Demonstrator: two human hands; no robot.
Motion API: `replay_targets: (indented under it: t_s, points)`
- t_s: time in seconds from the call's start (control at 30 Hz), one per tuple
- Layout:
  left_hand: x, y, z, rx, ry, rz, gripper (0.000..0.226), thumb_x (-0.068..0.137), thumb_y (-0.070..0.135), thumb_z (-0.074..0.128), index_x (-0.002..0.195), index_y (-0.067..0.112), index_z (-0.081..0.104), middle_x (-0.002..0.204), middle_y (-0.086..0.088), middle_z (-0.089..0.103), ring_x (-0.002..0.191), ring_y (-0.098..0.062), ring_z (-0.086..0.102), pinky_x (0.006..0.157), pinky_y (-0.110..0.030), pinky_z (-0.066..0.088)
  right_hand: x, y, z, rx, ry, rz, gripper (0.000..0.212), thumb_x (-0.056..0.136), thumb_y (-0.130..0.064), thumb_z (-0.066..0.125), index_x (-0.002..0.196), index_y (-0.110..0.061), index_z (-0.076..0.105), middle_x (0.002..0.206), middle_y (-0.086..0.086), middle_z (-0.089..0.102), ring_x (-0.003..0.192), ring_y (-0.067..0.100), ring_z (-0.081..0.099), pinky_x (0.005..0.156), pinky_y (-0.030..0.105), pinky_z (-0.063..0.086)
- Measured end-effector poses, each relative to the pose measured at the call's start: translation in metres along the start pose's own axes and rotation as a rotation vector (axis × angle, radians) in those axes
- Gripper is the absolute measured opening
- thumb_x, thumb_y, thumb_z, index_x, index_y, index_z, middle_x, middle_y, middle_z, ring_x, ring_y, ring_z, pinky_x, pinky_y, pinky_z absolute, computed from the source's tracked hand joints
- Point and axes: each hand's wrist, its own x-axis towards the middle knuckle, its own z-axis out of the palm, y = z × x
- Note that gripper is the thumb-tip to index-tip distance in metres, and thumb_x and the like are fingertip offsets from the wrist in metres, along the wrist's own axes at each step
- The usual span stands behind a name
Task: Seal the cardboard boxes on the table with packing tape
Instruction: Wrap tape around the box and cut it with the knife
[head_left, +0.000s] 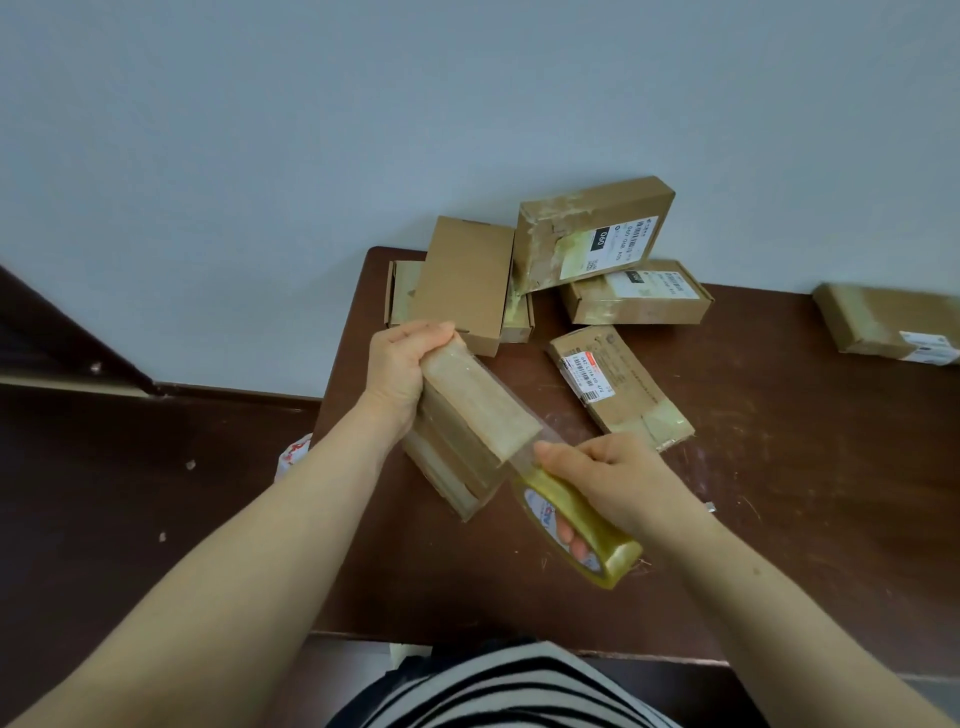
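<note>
My left hand (402, 364) grips the far end of a small cardboard box (472, 415), which stands on its long edge above the left part of the brown table (779, 493). My right hand (605, 478) holds a roll of clear yellowish packing tape (582, 530), with fingers through its core and the thumb on top. A stretch of clear tape runs from the roll onto the box's upper face. The box's far side is hidden.
Several other cardboard boxes lie at the back of the table: a plain one (467, 280) leaning on another, two with white labels (592, 234) (636, 296), a flat one (618, 384) and one at the right edge (883, 322). A wall rises behind.
</note>
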Motion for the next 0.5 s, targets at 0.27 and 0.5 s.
replay_targets:
  t_s: [0.27,0.5]
  points:
    - [-0.004,0.022,-0.007,0.649,-0.153,0.264,0.023,0.096,0.024,0.052,0.090,0.026,0.075,0.094,0.008,0.073,0.093,-0.006,0.064,0.090,-0.027,0.044,0.012,0.014,0.009,0.092,0.022,0.005,0.043,0.093,-0.038,0.059,0.063,-0.006,0.058,0.051,0.014,0.062,0.035,0.020,0.054,0.040,0.023,0.045]
    - [-0.032,0.028,0.029,1.756,-0.386,0.470,0.086,0.085,0.067,-0.009,0.124,0.035,0.061,0.141,0.005,0.047,0.139,-0.016,0.026,0.117,-0.043,-0.001,0.014,0.018,0.018,0.073,-0.012,-0.019,0.039,0.092,-0.038,0.059,0.068,-0.008,0.059,0.052,0.013,0.063,0.037,0.021,0.055,0.042,0.021,0.044]
